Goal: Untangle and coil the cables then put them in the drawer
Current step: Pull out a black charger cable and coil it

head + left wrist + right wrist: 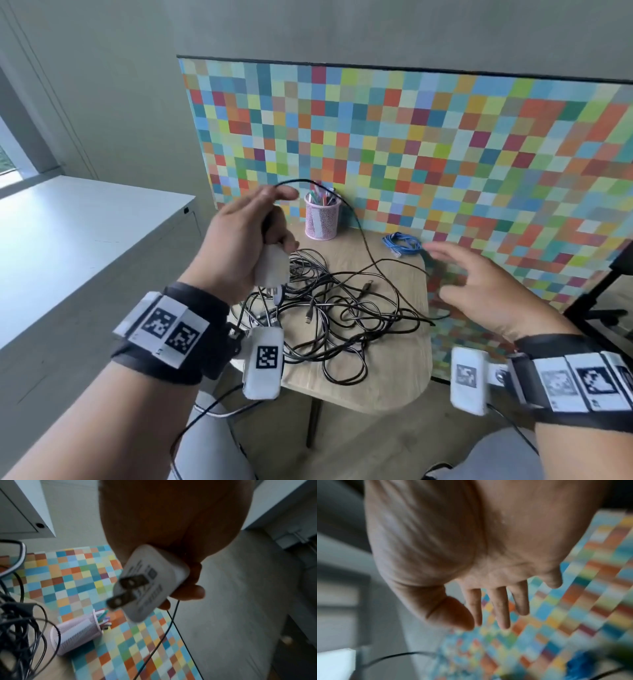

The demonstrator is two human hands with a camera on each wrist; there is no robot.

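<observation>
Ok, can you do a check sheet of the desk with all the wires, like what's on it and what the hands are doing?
Surface: small wooden table, bare wood at the near edge.
Job's things: tangled black cables heaped on the table; a coiled blue cable lies apart near the back; white charger plug lifted off the table; no drawer seen open.
Clutter: pink mesh pen cup with pens, upright at the back.
Hands: left hand grips the charger plug; right hand has spread fingers and holds nothing.
Cables: a thin black wire runs from the left hand down to the heap.
Surroundings: colourful checkered panel behind; white cabinet on the left.
</observation>
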